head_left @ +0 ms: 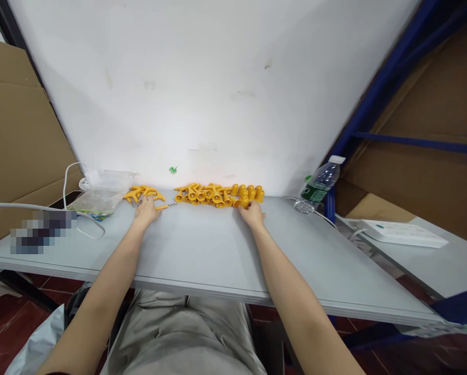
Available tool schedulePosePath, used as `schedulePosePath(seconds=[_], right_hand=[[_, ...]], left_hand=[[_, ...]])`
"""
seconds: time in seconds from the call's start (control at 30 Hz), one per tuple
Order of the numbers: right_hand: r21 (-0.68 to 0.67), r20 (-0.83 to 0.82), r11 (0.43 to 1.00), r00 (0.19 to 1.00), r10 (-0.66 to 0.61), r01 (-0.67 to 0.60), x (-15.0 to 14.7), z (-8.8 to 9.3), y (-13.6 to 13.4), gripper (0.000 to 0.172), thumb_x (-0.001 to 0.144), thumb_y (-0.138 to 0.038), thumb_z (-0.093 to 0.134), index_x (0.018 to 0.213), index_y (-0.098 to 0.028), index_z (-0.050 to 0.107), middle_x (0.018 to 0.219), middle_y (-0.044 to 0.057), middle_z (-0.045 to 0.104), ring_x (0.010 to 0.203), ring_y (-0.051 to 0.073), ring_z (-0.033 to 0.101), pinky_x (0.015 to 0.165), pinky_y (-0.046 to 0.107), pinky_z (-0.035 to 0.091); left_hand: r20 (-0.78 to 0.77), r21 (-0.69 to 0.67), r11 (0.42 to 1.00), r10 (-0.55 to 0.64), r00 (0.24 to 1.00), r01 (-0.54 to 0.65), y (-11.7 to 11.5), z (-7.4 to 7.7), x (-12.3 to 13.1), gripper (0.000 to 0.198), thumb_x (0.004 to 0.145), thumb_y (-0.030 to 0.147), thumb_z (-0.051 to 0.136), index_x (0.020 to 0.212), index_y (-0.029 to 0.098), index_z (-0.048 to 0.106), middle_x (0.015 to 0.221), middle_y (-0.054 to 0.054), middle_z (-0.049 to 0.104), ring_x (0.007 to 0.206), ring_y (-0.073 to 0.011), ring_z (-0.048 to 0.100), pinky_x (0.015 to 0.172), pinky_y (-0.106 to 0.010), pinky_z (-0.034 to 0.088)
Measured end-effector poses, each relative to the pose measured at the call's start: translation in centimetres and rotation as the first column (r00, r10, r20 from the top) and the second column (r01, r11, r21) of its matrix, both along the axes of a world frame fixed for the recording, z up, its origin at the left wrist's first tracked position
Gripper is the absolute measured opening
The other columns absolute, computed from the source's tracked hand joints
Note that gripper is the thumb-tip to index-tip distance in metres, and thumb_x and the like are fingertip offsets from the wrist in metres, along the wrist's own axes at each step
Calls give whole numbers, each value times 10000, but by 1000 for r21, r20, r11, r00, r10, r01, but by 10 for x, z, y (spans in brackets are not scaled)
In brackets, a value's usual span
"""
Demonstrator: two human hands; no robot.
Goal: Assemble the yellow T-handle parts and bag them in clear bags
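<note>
My left hand (146, 210) reaches over a small pile of yellow curved pieces (144, 191) at the table's back left, fingers stretched out over them. Metal spirals show beside its fingers. By its thumb lies a yellow corkscrew piece (162, 207), its metal spiral pointing right. A heap of yellow horn-shaped plastic pieces (202, 194) with hollow round ends lies in the middle, along the wall. My right hand (254, 214) is closed at the heap's right end, thumb and fingers around a yellow plastic piece that they partly hide. Short yellow caps (259, 194) stand just behind it.
Clear plastic bags (96, 202) and a white cable (88, 232) lie left on the grey table (202, 250). A plastic bottle (320, 185) leans at the right, near a blue frame. A white power strip (401, 233) rests farther right. The white wall (218, 94) borders the back.
</note>
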State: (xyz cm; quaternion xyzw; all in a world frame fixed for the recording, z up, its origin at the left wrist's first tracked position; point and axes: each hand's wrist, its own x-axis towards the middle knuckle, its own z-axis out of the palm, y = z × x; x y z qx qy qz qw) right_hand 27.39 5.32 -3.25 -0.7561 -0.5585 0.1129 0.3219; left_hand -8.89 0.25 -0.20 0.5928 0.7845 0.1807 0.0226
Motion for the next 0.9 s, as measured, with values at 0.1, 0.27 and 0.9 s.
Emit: schedulePosePath(seconds=[0.1,0.27,0.9], right_hand=[[203,-112,979,993,36,-13,5,-6,11,269,786,-312,577,1027,-195,548,1094,119,626,1077,286,586,978,510,405],[568,-60,802,963,264,-185,-2,-11,22,206,728,-263,608,925,-210,577,983,93,622,996,270,588,939,469,453],[432,-52,712,773,632,-553,-55,4,-12,377,752,-369,690,1064,-178,604,1047,123,671,924,274,641,873,476,506]], left_hand=[[-12,-118,991,-72,997,70,2,-3,0,340,822,200,522,1157,180,577,1340,-171,455,1140,-322,573,943,-425,459],[-1,-83,991,-105,994,105,5,-6,-2,284,802,112,502,1063,176,592,1256,-145,464,1064,-270,596,947,-392,461],[-40,-158,971,-188,981,180,4,-9,7,331,841,226,482,1165,210,550,1117,-133,658,1057,-299,621,848,-403,488]])
